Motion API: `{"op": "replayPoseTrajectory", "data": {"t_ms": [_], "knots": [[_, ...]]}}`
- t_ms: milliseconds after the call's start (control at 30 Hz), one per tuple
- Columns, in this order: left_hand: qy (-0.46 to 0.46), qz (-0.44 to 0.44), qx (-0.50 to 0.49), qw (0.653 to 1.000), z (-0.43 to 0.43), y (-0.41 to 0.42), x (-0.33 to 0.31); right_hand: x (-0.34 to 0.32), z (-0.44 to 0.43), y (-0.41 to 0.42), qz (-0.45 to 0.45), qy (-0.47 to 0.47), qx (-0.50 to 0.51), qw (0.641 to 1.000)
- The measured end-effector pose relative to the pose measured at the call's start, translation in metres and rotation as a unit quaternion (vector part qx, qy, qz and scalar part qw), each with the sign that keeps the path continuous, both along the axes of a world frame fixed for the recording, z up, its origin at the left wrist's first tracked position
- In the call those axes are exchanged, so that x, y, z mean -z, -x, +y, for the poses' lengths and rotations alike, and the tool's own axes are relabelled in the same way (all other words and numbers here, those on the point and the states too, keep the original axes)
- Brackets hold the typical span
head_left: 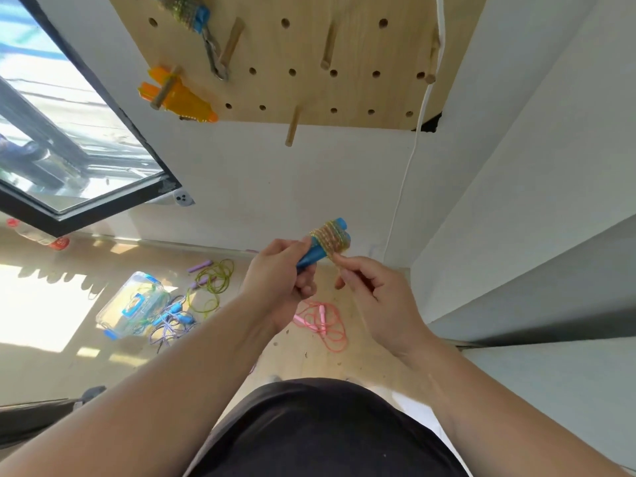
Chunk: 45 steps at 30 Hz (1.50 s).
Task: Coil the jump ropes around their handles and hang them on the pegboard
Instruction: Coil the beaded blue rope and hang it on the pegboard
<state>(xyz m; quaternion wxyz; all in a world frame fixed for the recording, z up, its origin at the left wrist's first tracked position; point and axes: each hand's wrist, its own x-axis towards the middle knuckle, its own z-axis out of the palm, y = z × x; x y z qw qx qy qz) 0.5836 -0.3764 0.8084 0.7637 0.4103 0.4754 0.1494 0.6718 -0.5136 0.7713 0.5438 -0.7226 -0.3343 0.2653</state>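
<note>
Left hand (282, 273): grips the blue handles (311, 258), which jut up past its thumb.
Right hand (368, 287): pinches the rope (330, 241) tail beside its fingertips.
Tip: keep tension and tuck the tail under the last wrap.

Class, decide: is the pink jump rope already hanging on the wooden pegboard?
No, the pink jump rope lies uncoiled on the floor, well below the wooden pegboard.

Home room: wall pegboard (309, 63), window (69, 132), wooden floor (51, 366).
</note>
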Motion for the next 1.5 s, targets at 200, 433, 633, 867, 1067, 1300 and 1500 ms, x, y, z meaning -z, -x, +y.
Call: {"op": "replayPoseTrajectory", "data": {"t_ms": [200,433,633,867,1067,1300,1500], "knots": [[0.070,-0.113,0.064,0.989,0.043,0.053,-0.013,-0.010,0.038,0.031,0.095,0.059,-0.029,0.993],[-0.018,-0.037,0.295,0.955,0.102,0.128,-0.007,-0.034,0.090,0.045,0.019,0.200,-0.270,0.942],[-0.246,0.082,0.460,0.849,0.134,0.154,0.006,-0.036,0.151,0.062,-0.115,0.317,-0.363,0.869],[-0.331,0.159,0.347,0.863,0.164,0.164,0.031,-0.027,0.188,0.108,-0.254,0.344,-0.237,0.872],[-0.277,0.152,0.239,0.918,0.175,0.162,0.035,-0.013,0.187,0.145,-0.195,0.268,-0.063,0.941],[-0.061,-0.024,0.065,0.996,0.176,0.150,0.004,-0.033,0.184,0.162,-0.157,0.089,0.052,0.982],[0.135,-0.190,0.021,0.972,0.185,0.150,-0.021,-0.055,0.184,0.165,0.071,-0.038,0.105,0.991]]}}
